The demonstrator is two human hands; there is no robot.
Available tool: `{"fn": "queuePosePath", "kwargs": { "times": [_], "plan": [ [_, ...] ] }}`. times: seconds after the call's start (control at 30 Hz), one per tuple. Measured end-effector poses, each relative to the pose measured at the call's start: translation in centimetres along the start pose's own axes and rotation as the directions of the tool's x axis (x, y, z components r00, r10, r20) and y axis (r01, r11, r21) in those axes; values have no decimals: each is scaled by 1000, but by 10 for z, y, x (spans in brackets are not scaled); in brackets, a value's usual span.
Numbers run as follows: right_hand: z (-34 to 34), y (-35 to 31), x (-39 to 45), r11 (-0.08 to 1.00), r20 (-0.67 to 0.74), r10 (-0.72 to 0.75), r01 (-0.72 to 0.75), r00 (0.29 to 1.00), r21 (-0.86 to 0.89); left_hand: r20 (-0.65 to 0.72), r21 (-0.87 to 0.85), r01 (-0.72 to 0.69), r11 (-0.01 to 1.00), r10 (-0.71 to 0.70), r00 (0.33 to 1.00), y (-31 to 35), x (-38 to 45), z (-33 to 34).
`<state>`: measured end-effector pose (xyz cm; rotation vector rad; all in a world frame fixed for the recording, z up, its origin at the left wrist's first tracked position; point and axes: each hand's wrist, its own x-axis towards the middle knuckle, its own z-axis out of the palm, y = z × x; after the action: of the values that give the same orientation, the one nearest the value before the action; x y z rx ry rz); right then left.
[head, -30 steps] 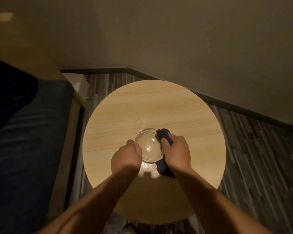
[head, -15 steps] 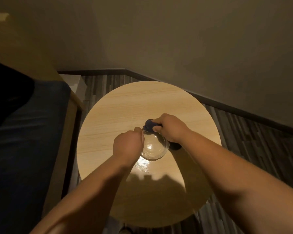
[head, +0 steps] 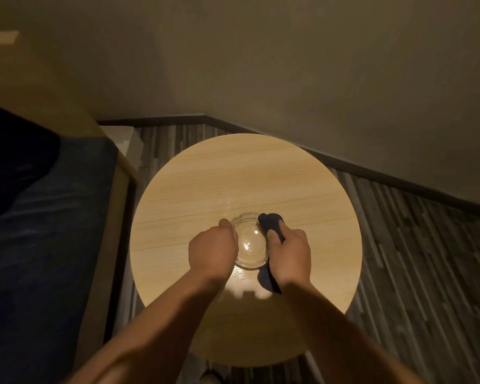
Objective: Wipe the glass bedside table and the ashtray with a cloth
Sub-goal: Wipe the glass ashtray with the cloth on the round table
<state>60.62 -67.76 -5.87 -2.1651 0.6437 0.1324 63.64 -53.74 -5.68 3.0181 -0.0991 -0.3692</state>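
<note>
Round and wood-grained, the desk (head: 233, 176) carries a clear glass ashtray (head: 250, 242) near its middle. Its left rim is gripped by the left hand (head: 212, 252); a dark cloth (head: 272, 225), pinched in the right hand (head: 290, 256), is pressed against its right rim.

One round table (head: 233, 176), one clear ashtray (head: 250, 242) and one dark cloth (head: 272, 225) are being counted, with two hands: left hand (head: 211, 253), right hand (head: 291, 259). One bed (head: 39, 231) is possibly being glimpsed.
</note>
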Motion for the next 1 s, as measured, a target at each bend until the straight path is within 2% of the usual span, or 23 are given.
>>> {"fn": "queuePosePath", "kwargs": {
  "times": [0.1, 0.17, 0.23, 0.3, 0.37, 0.47, 0.57, 0.73, 0.8, 0.87, 1.0],
  "plan": [
    [-15, -6, 39, 953, 218, -173, 219, 961, -208, -59, 9, -36, 999, 37, 998, -7, 1, -2],
    [-26, -24, 67, 880, 421, -239, 378, 875, -287, -92, 34, -120, 992, 123, 988, -10, 13, -7],
    [-32, -47, 89, 795, 596, -246, 511, 764, -327, -52, 71, -206, 976, 210, 976, -9, 29, -12],
    [-33, -62, 102, 754, 696, -213, 569, 686, -330, -17, 100, -239, 966, 242, 970, -6, 36, -12],
    [-32, -65, 105, 777, 720, -173, 543, 672, -320, -32, 90, -201, 975, 205, 978, -3, 34, -8],
    [-33, -57, 98, 863, 657, -195, 445, 729, -239, -26, 86, -157, 984, 159, 987, 1, 31, -4],
    [-38, -42, 81, 898, 538, -229, 389, 811, -205, -9, 76, -145, 987, 146, 989, 1, 30, -4],
    [-34, 5, 30, 986, 202, -122, 142, 972, -88, -28, 76, -124, 989, 127, 992, 3, 24, -1],
    [-19, 16, 9, 999, 82, -11, 8, 997, 34, -25, 92, -138, 986, 140, 990, 4, 23, -2],
    [-9, 17, -5, 977, 24, 133, -135, 991, 165, -9, 117, -167, 979, 169, 986, 4, 22, -3],
    [-10, 21, -31, 945, 43, 160, -166, 986, 283, 23, 154, -221, 963, 220, 975, 2, 22, -7]
  ]
}}
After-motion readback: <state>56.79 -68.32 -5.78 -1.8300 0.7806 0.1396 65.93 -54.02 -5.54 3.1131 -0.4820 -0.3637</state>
